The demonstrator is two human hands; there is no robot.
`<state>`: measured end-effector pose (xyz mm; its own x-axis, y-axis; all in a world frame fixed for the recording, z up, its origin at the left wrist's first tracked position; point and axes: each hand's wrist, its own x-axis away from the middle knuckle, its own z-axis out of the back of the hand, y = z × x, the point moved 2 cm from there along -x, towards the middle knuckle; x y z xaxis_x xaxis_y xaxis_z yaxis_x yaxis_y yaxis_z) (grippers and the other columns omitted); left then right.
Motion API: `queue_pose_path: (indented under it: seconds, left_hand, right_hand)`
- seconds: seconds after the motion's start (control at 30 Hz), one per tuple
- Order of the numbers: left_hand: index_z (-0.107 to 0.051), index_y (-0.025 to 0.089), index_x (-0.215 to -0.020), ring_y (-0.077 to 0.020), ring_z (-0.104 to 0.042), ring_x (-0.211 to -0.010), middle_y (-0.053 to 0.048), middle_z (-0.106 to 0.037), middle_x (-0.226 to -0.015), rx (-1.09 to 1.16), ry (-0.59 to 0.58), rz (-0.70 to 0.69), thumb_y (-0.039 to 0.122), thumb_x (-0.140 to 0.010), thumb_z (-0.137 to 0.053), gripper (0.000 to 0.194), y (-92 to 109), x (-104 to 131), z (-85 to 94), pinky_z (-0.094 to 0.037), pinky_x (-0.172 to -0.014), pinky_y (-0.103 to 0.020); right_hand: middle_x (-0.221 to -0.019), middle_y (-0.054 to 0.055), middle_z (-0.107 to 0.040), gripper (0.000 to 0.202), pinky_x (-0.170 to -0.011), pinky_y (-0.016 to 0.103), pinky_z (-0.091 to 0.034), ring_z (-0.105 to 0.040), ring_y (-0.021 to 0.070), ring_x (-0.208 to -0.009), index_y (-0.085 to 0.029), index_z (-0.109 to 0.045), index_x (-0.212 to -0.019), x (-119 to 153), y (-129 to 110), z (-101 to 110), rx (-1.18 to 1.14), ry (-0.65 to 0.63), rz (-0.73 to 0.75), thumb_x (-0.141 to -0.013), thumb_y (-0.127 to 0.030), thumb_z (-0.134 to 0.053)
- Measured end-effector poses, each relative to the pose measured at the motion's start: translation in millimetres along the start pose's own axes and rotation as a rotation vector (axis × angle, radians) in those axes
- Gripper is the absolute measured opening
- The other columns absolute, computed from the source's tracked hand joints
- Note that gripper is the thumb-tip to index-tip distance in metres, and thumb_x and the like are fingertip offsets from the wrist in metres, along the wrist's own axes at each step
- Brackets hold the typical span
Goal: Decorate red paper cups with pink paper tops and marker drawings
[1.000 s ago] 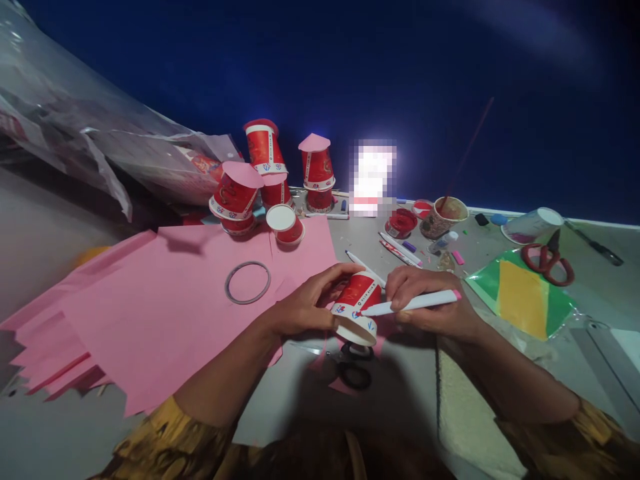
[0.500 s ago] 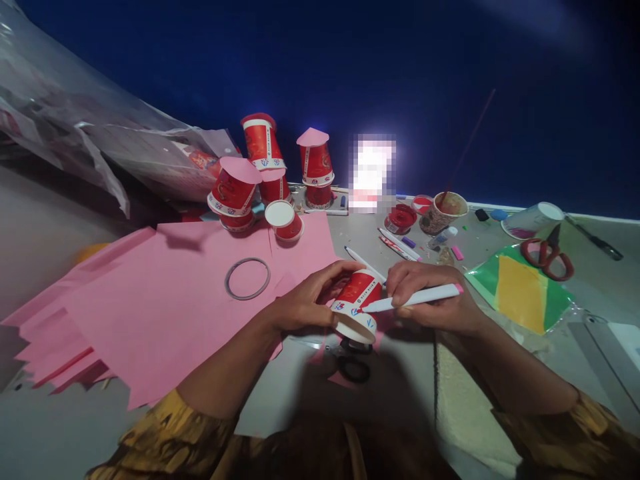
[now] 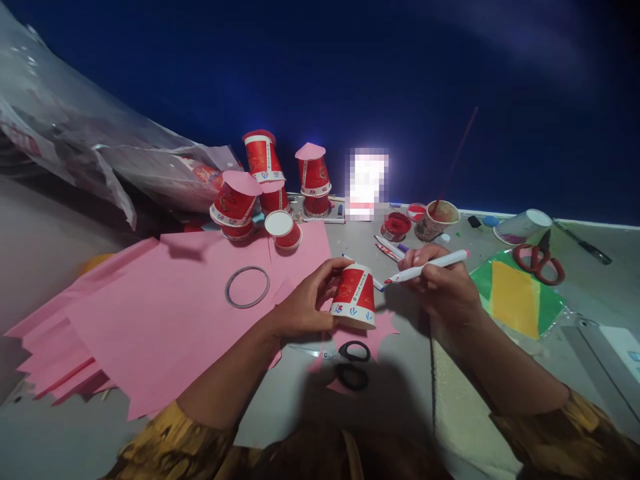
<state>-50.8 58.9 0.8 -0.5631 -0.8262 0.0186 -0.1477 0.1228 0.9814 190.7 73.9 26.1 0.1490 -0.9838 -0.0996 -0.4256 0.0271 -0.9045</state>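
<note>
L hand (image 3: pixel 299 305): red paper cup (image 3: pixel 354 295) held over desk (image 3: pixel 354 241), wide rim twd wearer
R hand (image 3: pixel 446 288): felt-tip marker (image 3: pixel 431 266) gripped, tip pointed L
Tip vs cup: cup just L of tip, untouched by it

Your right hand (image 3: pixel 447 287) lifts the slim white, pink-ended marker (image 3: pixel 413 273) off the red-and-white paper cup (image 3: pixel 353 297), its red tip now apart from the patterned band, as your left hand (image 3: pixel 303 303) turns the cup's open mouth from view, uncovering more of the black-handled metal scissors (image 3: pixel 342 353).
</note>
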Motion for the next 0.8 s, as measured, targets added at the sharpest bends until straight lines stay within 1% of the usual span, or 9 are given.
queue_pose_path:
  seconds: [0.13,0.23,0.3,0.4,0.43,0.53,0.57,0.67,0.8]
  left_hand:
    - [-0.048,0.028,-0.140,-0.0342,-0.057,-0.140,-0.012,-0.053,-0.147,-0.226,0.138,-0.124,0.010,-0.065,-0.082,0.084,1,-1,2.8,-0.044,-0.122,-0.055]
    - [-0.046,0.027,-0.143,-0.0325,-0.052,-0.142,-0.011,-0.046,-0.149,-0.428,0.253,-0.211,0.007,-0.066,-0.075,0.085,0,-1,4.7,-0.042,-0.125,-0.055]
    - [-0.044,0.027,-0.145,-0.0330,-0.049,-0.143,-0.012,-0.043,-0.149,-0.513,0.313,-0.238,0.007,-0.067,-0.074,0.086,-2,-1,5.2,-0.043,-0.124,-0.055]
    - [-0.042,0.025,-0.147,-0.0337,-0.048,-0.145,-0.014,-0.042,-0.152,-0.523,0.383,-0.196,0.010,-0.070,-0.076,0.086,-2,0,5.0,-0.041,-0.125,-0.056]
    - [-0.043,0.025,-0.146,-0.0330,-0.051,-0.144,-0.014,-0.042,-0.153,-0.499,0.405,-0.176,0.011,-0.071,-0.077,0.083,-2,0,4.9,-0.042,-0.125,-0.056]
    - [-0.043,0.026,-0.145,-0.0313,-0.060,-0.136,-0.014,-0.046,-0.151,-0.421,0.464,-0.153,0.019,-0.077,-0.081,0.078,-3,-1,4.9,-0.050,-0.119,-0.052]
    - [-0.043,0.026,-0.145,-0.0318,-0.060,-0.136,-0.014,-0.047,-0.151,-0.422,0.470,-0.152,0.022,-0.078,-0.082,0.078,-4,-2,4.9,-0.051,-0.118,-0.052]
    - [-0.046,0.026,-0.144,-0.0333,-0.061,-0.134,-0.013,-0.051,-0.147,-0.469,0.558,-0.185,0.027,-0.078,-0.085,0.076,-7,-4,5.4,-0.051,-0.118,-0.054]
    - [-0.049,0.026,-0.146,-0.0359,-0.061,-0.136,-0.014,-0.050,-0.151,-0.491,0.680,-0.199,0.030,-0.077,-0.085,0.078,-11,-5,4.8,-0.052,-0.117,-0.055]
  right_hand:
    - [-0.060,-0.003,-0.056,0.031,-0.047,0.023,-0.031,-0.045,0.0096,-0.052,-0.022,-0.073,-0.075,-1,3,2,-0.004,0.120,-0.040,-0.071,-0.045,-0.094]
    - [-0.058,-0.004,-0.056,0.033,-0.047,0.022,-0.034,-0.040,0.0066,-0.047,-0.021,-0.070,-0.075,-4,6,5,-0.006,0.163,-0.054,-0.073,-0.045,-0.092]
    - [-0.057,-0.005,-0.056,0.033,-0.047,0.022,-0.035,-0.040,0.0063,-0.046,-0.021,-0.068,-0.076,-6,6,8,0.002,0.196,-0.043,-0.074,-0.045,-0.090]
    - [-0.056,-0.005,-0.059,0.035,-0.047,0.021,-0.035,-0.042,0.0068,-0.045,-0.021,-0.067,-0.079,-9,4,12,0.021,0.272,-0.021,-0.073,-0.046,-0.090]
    - [-0.055,-0.005,-0.059,0.035,-0.046,0.021,-0.034,-0.042,0.0069,-0.044,-0.021,-0.067,-0.079,-10,3,14,0.031,0.297,-0.011,-0.073,-0.047,-0.090]
    - [-0.054,-0.005,-0.059,0.038,-0.045,0.021,-0.034,-0.042,0.0079,-0.045,-0.021,-0.065,-0.078,-13,2,18,0.085,0.339,0.013,-0.074,-0.050,-0.089]
    - [-0.054,-0.004,-0.059,0.039,-0.045,0.021,-0.035,-0.044,0.0084,-0.045,-0.021,-0.064,-0.078,-14,2,20,0.106,0.348,0.018,-0.074,-0.051,-0.089]
    - [-0.056,-0.003,-0.060,0.040,-0.046,0.022,-0.037,-0.048,0.0101,-0.049,-0.020,-0.065,-0.078,-17,3,26,0.199,0.377,0.033,-0.077,-0.053,-0.088]
    - [-0.062,0.000,-0.066,0.036,-0.048,0.024,-0.041,-0.053,0.0125,-0.052,-0.020,-0.069,-0.084,-19,0,34,0.398,0.446,0.078,-0.082,-0.052,-0.083]
